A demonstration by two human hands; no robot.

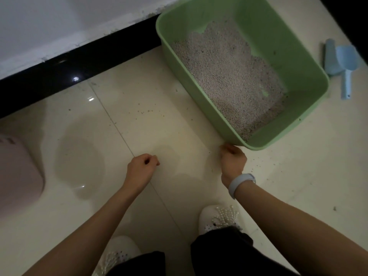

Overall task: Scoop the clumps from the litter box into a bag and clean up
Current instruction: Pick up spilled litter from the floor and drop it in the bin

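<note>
One green litter box (298,62) sits on the pale tiled floor (139,126), angled, its far corner up near the black baseboard (79,62) and the white wall (49,22). Inside, grey-pink litter (229,76) is heaped unevenly, thick through the middle, with bare green bottom showing at the far end and a small patch near the right wall. No clump stands out clearly in this dim light. Just beyond the box's right side, on the floor and not touching it as far as can be seen, lies the blue scoop (342,62), handle pointing toward the person.

Down at the near corner of the box, the right hand (233,160) is right up against the rim, fingers curled under; it looks to be touching the corner, though whether it really grips the edge cannot be told from here. A light-coloured band (241,184) wraps that wrist.

Over to the left hand (142,166): it hangs above the bare tile, well apart from the box, fingers loosely curled and nothing in them.

Loose specks of litter are scattered on the floor around the box. At the far left edge, part of a pink container (18,172) shows. Bottom of view, two white shoes (217,218) with pearl-like beads, and dark trouser legs.
</note>
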